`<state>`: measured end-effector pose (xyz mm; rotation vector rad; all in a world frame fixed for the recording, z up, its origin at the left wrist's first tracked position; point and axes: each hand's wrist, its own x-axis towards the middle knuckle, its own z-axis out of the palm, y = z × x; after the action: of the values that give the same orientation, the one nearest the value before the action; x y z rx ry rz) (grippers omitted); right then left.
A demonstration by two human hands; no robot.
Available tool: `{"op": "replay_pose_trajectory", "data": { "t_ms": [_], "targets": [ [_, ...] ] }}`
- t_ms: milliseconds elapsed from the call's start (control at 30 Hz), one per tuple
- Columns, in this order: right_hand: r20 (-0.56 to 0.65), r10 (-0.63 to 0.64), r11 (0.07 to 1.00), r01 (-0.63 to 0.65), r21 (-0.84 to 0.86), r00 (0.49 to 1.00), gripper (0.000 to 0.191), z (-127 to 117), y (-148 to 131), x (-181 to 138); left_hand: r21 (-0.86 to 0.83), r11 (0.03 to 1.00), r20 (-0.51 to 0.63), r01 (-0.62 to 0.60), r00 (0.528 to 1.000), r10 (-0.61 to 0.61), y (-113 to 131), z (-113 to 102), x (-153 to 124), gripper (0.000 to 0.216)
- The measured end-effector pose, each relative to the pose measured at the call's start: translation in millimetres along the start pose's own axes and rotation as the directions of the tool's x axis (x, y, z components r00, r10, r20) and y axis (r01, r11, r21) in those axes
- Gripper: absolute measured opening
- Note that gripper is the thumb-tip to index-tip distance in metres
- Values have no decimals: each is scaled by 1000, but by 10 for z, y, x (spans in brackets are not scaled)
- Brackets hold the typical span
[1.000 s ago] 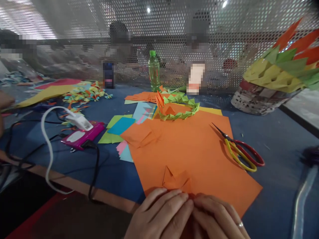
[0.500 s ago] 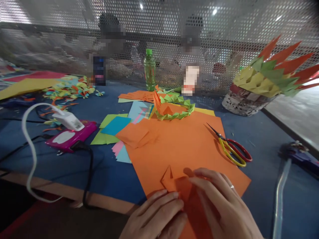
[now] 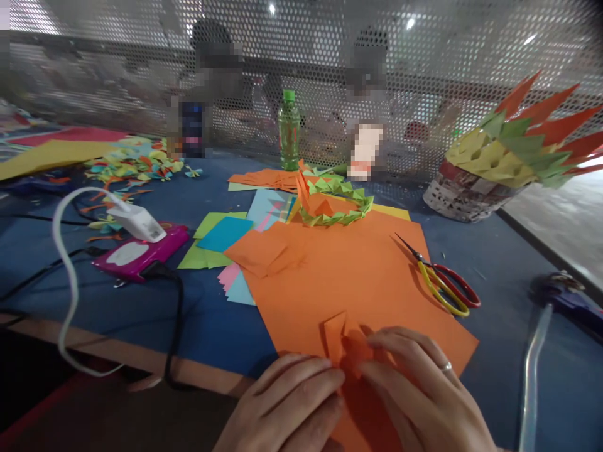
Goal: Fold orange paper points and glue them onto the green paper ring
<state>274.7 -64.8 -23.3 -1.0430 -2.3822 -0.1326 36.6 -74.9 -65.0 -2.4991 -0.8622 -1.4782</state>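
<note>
Both my hands are at the near edge of a blue table (image 3: 509,270), working a small folded orange paper piece (image 3: 346,345). My left hand (image 3: 289,408) presses its fingertips together against the piece's left side. My right hand (image 3: 424,395), with a ring on one finger, pinches the piece from the right. The piece sits over a big orange paper sheet (image 3: 348,276). Red and yellow scissors (image 3: 445,285) lie on that sheet's right edge, a short way beyond my right hand.
A green and orange folded paper ring (image 3: 336,204) lies farther back with coloured squares (image 3: 226,242) beside it. A pink device (image 3: 141,251) with white and black cables sits left. A green bottle (image 3: 288,129), a paper-decorated basket (image 3: 499,166) and a glue gun (image 3: 570,298) are around. People sit behind a mesh screen.
My hands went from lying together at the table edge to lifting and folding the orange piece. The piece now stands with a narrower folded tip, and my right hand has drawn back slightly.
</note>
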Motion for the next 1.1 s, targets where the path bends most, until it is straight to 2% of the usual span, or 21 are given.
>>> {"op": "replay_pose_trajectory", "data": {
  "t_ms": [100,233,300,400,533,633,733,900,1100],
  "targets": [
    [3,-44,999,44,-24,999,21,-39,-14,-44,16,1000,30,-18,999,18,-8,-38,-19,28],
    [29,-25,1000,24,13,999,16,-81,-62,-27,28,999,235,-33,972,25,-46,-125,119,29],
    [40,-11,999,10,32,999,14,-89,-64,-4,31,999,295,-13,955,3,-68,-169,228,33],
    [63,-6,999,3,41,998,17,-95,-29,23,32,999,316,-4,949,-6,-94,-214,330,34],
    [86,-34,999,31,38,996,25,-107,21,49,21,1000,342,-15,940,7,-140,-241,299,30],
    [78,-50,998,47,36,996,24,-100,32,70,-60,996,306,-68,948,83,-215,-252,254,24],
    [96,-66,996,60,61,993,19,-83,31,85,-150,980,278,-131,946,169,-279,-260,265,29],
    [103,-37,993,26,112,994,19,-66,5,109,-23,998,406,-60,912,64,-247,-282,353,25],
    [102,-10,993,-3,121,995,16,-34,-20,109,4,1000,420,-29,907,25,-193,-366,415,26]
  ]
}}
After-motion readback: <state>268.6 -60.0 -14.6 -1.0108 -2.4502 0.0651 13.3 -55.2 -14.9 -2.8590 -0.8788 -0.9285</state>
